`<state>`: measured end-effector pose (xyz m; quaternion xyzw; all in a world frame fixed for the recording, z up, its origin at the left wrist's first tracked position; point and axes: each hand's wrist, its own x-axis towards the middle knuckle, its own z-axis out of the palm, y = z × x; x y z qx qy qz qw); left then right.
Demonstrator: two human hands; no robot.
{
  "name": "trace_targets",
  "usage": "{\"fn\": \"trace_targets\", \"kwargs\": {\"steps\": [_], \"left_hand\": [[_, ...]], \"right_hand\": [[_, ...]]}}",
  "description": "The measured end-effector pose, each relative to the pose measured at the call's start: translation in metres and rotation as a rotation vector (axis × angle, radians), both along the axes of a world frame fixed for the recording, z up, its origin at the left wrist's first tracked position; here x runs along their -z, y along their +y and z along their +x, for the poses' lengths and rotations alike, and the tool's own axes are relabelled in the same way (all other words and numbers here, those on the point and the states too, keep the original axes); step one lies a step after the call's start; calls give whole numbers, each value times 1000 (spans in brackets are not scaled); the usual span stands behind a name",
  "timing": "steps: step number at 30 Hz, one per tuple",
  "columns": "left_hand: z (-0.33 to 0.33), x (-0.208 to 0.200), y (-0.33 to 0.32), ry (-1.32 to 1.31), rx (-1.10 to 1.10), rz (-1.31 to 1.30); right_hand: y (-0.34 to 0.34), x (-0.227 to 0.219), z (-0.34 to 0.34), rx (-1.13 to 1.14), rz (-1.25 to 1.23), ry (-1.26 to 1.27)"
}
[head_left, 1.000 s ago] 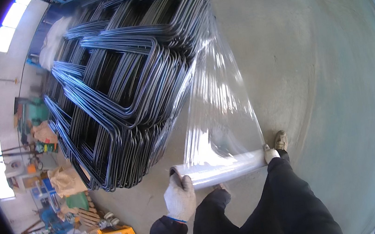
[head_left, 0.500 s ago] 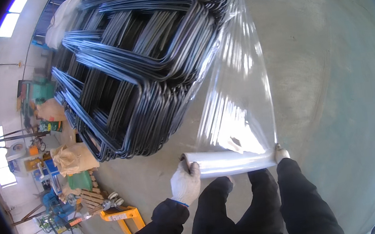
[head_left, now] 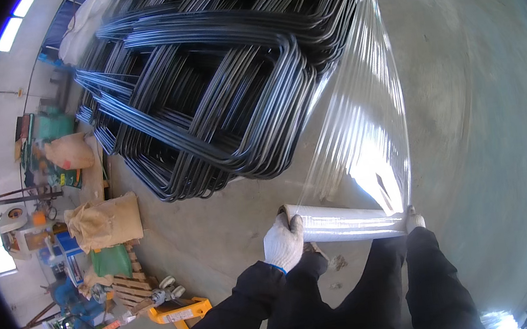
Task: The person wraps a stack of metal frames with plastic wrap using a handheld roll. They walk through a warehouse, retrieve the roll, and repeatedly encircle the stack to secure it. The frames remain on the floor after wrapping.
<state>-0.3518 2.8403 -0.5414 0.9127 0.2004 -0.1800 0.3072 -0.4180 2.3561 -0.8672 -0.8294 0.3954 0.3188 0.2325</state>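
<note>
Rightward across the view, compared with half a second earlier, have moved both hands and the white-sheened cylindrical roll of clear plastic film (head_left: 353, 220) between them, while the tall stack of dark, bent metal bar frames (head_left: 219, 94) sits higher and shows less of its lower side.

The roll lies almost level in front of the person's legs, above the grey concrete floor (head_left: 467, 106). The left hand (head_left: 284, 243), in a white knitted glove, is clamped around its left end; the right hand (head_left: 414, 220), gloved alike, closes on its right end. From the roll a stretched sheet of transparent film (head_left: 363, 119) rises, narrowing, to the stack's right side.

The step in hand looks like drawing film off the roll under tension. The next move seems to call for a firm hold on both ends and an even pull, so the sheet does not slacken or bunch.

The picture's top edge cuts off the stack and the film's upper end. White glare hides part of the sheet. The dark right sleeve (head_left: 438, 274) and the roll hide most of the right hand's fingers, and the left fingertips are hard to make out.
</note>
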Motion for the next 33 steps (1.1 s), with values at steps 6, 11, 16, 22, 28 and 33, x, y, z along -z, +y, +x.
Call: {"fn": "trace_targets", "kwargs": {"steps": [6, 11, 16, 22, 28, 33], "left_hand": [[-24, 21, 83, 51, 45, -21], [-32, 59, 139, 68, 89, 42], [-12, 61, 177, 223, 124, 49], [-3, 65, 214, 301, 153, 67], [-9, 92, 282, 323, 98, -95], [13, 62, 319, 258, 242, -76]], "right_hand": [[71, 10, -51, -11, -42, -6], [139, 19, -49, 116, 2, 25], [185, 14, -52, 203, 45, 48], [231, 23, -52, 271, 70, 36], [287, 53, -73, 300, 55, -4], [369, 60, -82, 429, 69, -9]]}}
